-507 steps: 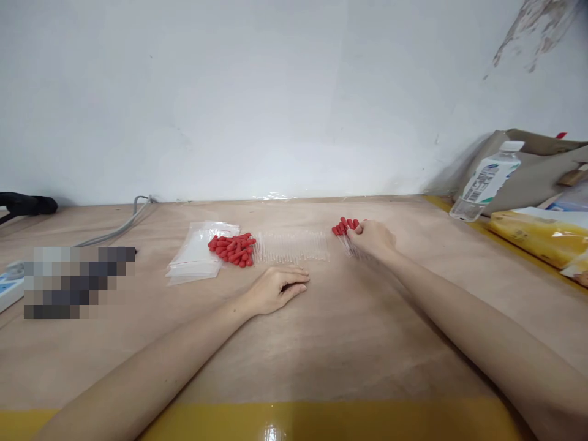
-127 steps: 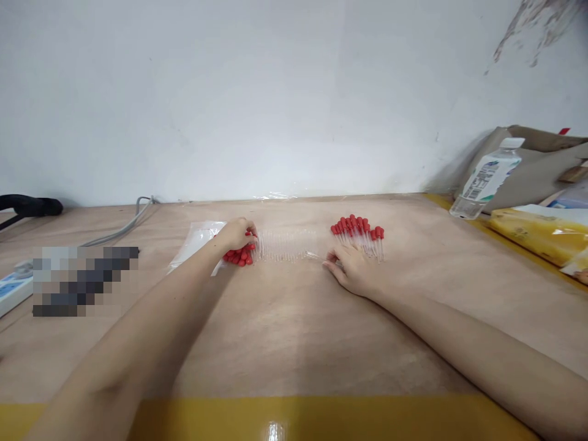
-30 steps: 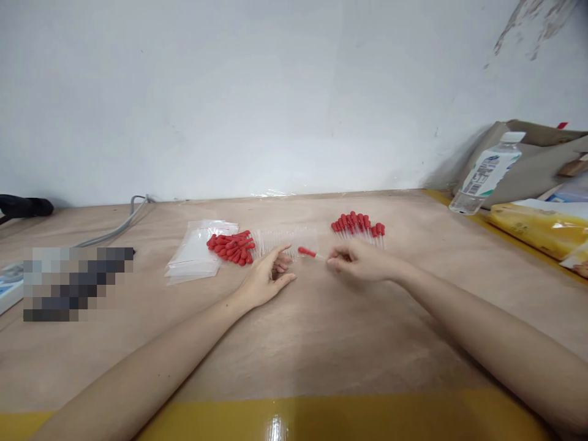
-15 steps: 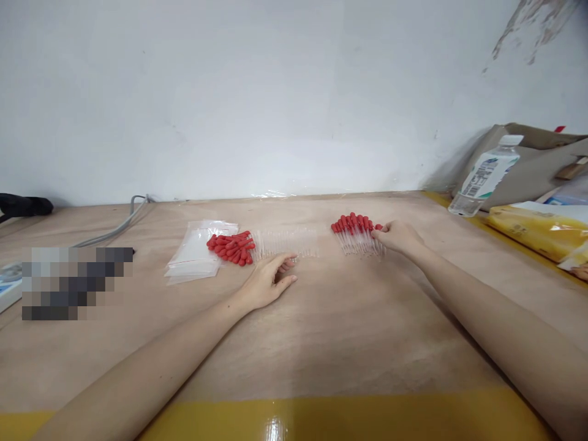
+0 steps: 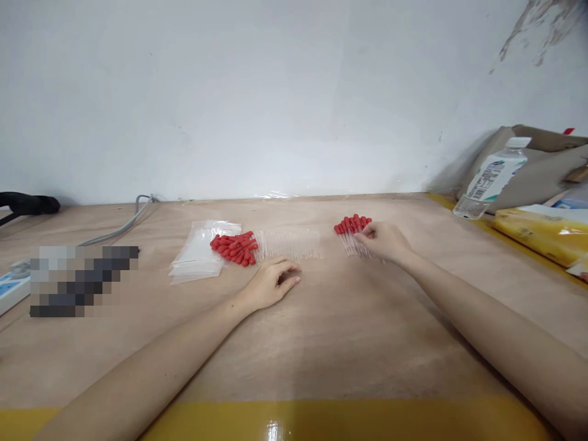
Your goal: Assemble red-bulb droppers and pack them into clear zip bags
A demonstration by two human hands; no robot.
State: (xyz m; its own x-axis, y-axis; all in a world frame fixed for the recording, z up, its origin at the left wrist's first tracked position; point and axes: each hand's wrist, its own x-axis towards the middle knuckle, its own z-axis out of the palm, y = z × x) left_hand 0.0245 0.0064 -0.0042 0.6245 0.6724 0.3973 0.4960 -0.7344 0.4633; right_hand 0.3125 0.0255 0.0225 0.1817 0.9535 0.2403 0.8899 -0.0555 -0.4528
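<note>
My left hand point(image 5: 271, 283) rests on the wooden table with its fingers loosely curved and thumb apart, holding nothing. Just beyond it lies a row of clear thin glass tubes point(image 5: 290, 244). A heap of red rubber bulbs point(image 5: 234, 248) sits at the row's left end, partly over clear zip bags point(image 5: 199, 245). To the right, droppers point(image 5: 351, 229) with red bulbs on clear tubes lie side by side. My right hand point(image 5: 383, 240) covers the right part of that row, thumb and forefinger pinched on a dropper there; the fingertips' exact hold is partly hidden.
At right a plastic bottle point(image 5: 493, 177) leans on a grey bag point(image 5: 542, 168), with a yellow package point(image 5: 542, 229) in front. A power strip point(image 5: 13, 291), a grey cable point(image 5: 117, 229) and a blurred-out dark object point(image 5: 85, 282) lie at left. Yellow tape point(image 5: 294, 419) lines the near edge.
My right hand has moved left from the rightmost dropper's bulb over the row, now hiding several droppers. My left hand has stayed nearly in place. The view has shifted slightly.
</note>
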